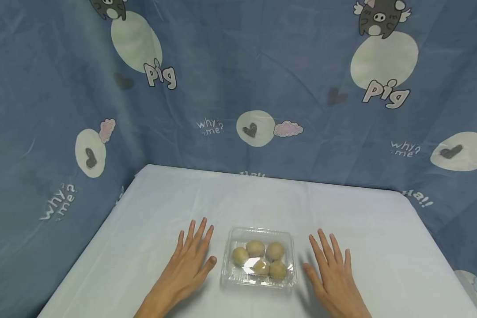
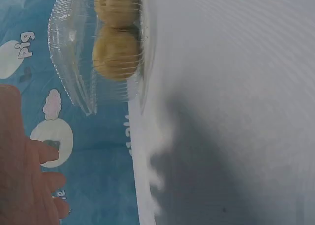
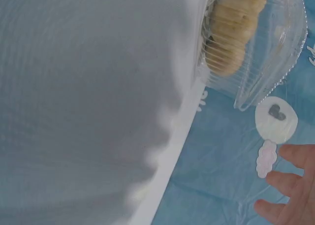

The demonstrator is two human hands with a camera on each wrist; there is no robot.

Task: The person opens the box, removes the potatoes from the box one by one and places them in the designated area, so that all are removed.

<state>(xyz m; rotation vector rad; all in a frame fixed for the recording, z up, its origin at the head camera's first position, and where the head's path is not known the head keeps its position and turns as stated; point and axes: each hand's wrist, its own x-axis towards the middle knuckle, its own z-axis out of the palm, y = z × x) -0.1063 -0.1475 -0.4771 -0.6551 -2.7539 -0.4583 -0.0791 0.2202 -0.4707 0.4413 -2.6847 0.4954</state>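
Note:
Between my two hands, a clear plastic clamshell box (image 1: 229, 276) sits on the white table, its lid apparently down. Several round, pale yellow-brown balls (image 1: 275, 251) lie inside; their exact kind cannot be told. My left hand (image 1: 187, 267) hovers left of the box with fingers straight and spread, touching nothing. On the other side, my right hand (image 1: 334, 276) is held likewise, palm down and apart from the box. The left wrist view shows the box's ribbed side with two balls (image 2: 116, 52) behind it. From the right wrist, more balls (image 3: 226, 57) show through the plastic.
A white cloth (image 1: 262, 198) covers the table, whose far edge meets a blue curtain (image 1: 222, 79) printed with pigs, hearts and lettering. The curtain also runs down the left side. Shadows of the hands fall on the cloth.

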